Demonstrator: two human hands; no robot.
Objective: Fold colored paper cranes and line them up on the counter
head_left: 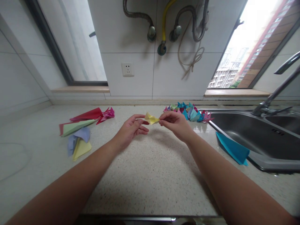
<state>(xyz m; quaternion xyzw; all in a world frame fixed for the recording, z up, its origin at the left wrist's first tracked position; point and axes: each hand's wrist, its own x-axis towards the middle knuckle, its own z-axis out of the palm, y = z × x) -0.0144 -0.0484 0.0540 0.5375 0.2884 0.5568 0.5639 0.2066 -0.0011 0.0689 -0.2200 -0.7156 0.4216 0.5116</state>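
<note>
A small piece of yellow origami paper, folded with points at its ends, is held just above the counter between my two hands. My right hand pinches its right tip between thumb and fingers. At the left end, my left hand has its thumb and index finger on the paper's edge, while the lower fingers are loosely curled. Behind my right hand lies a pile of folded paper cranes in blue, pink, green and purple.
Left on the speckled counter lie red paper, green paper, lavender paper, yellow paper and a pink folded piece. Blue paper touches the rim of the steel sink, beneath a faucet.
</note>
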